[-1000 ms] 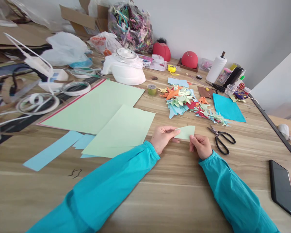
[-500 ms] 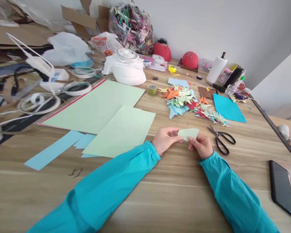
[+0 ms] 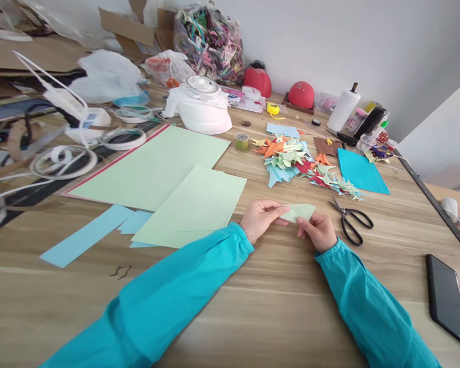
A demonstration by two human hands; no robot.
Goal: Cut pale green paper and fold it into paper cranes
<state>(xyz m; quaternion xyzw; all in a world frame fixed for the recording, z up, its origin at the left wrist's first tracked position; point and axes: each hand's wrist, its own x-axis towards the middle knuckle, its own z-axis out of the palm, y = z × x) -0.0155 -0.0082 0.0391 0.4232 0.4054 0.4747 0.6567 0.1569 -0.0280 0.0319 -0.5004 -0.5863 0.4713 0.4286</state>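
Both my hands hold a small pale green piece of paper (image 3: 301, 211) just above the wooden table (image 3: 253, 306). My left hand (image 3: 259, 219) pinches its left end with closed fingers. My right hand (image 3: 317, 230) pinches its lower right edge. The paper looks folded and lies nearly flat. Black scissors (image 3: 350, 220) lie on the table just right of my right hand. A pile of small folded paper shapes (image 3: 295, 162) in green, blue, orange and red sits beyond my hands.
Large pale green sheets (image 3: 168, 179) and blue strips (image 3: 88, 234) lie to the left. A teal sheet (image 3: 360, 171) and a black phone (image 3: 446, 298) lie to the right. A white kettle-like object (image 3: 199, 105), tape rolls (image 3: 63, 159), plastic bags and clutter fill the back.
The green piece has been turned and flattened between my fingers, from a taller shape to a lower, narrower one. Both hands stay in nearly the same place.
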